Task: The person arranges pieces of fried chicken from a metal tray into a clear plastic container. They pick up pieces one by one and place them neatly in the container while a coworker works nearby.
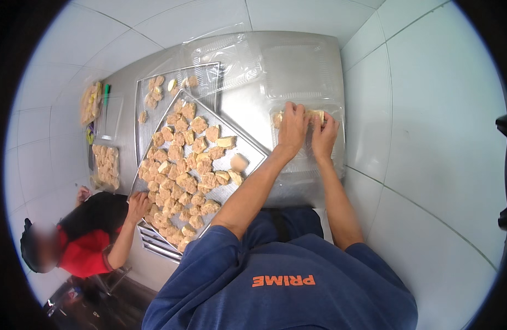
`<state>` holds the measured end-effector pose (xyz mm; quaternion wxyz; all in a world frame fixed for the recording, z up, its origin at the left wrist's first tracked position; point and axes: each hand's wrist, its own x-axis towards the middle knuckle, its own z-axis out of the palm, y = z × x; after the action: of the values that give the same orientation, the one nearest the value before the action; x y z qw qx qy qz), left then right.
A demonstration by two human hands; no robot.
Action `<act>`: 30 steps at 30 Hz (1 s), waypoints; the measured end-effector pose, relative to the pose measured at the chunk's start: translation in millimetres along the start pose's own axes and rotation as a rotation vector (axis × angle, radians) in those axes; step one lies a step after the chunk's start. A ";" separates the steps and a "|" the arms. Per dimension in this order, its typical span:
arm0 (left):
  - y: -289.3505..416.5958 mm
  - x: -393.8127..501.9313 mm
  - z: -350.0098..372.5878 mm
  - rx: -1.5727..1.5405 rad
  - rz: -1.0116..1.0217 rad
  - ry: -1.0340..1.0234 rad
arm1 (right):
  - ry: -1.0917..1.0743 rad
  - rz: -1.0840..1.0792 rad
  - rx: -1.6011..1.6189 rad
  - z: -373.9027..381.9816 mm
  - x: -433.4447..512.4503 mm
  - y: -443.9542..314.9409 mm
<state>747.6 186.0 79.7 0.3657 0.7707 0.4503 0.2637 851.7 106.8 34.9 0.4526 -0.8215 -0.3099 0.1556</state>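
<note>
An open clear plastic clamshell box (306, 160) lies before me, its lid (295, 69) folded back away from me. Both my hands are over the box. My left hand (293, 128) has its fingers bent down at a row of food pieces; its fingertips are partly hidden. My right hand (325, 135) pinches a yellowish tofu-like piece (316, 113) at the row's right end. Another piece with minced filling (277, 120) shows left of my left hand. Left of my forearm, a perforated metal tray (253, 153) carries many such pieces (187, 181).
Under the perforated tray lies a second metal tray (143, 136) with several pieces. Empty clear boxes (230, 62) stand at the back. Two filled boxes (106, 165) (91, 103) sit far left. A co-worker's hand (138, 206) touches the tray's left edge. Tiled walls (426, 123) bound the steel table (245, 111).
</note>
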 end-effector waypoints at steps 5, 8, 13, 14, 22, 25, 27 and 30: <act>3.2 -20.8 -37.4 -0.040 0.157 0.110 | -0.072 -0.074 -0.085 -4.1 0.0 16.6; 10.4 -73.2 -97.5 -0.129 0.045 0.153 | -0.068 -0.020 -0.121 -10.6 -9.8 -3.1; -6.8 -187.4 -213.7 -0.169 -0.109 0.353 | -0.150 -0.334 0.124 9.5 -81.5 -110.8; -16.7 -210.7 -233.7 -0.149 -0.140 0.431 | -0.238 -0.429 0.146 20.4 -104.2 -135.7; -114.7 -378.8 -331.8 0.082 -0.491 0.825 | -1.143 -0.787 0.147 119.6 -278.1 -236.6; -139.5 -414.8 -340.2 0.059 -0.589 0.858 | -1.177 -0.932 0.094 141.9 -312.9 -240.0; -151.6 -428.7 -341.9 0.076 -0.602 0.815 | -1.189 -1.000 0.043 156.4 -325.5 -242.5; -162.9 -439.5 -341.0 0.090 -0.580 0.797 | -1.236 -1.076 -0.032 170.8 -339.9 -247.4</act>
<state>214.9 -39.3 117.6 0.1895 0.4676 0.7622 0.4055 410.8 94.9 141.7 0.2011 -0.3326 -0.8573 0.3375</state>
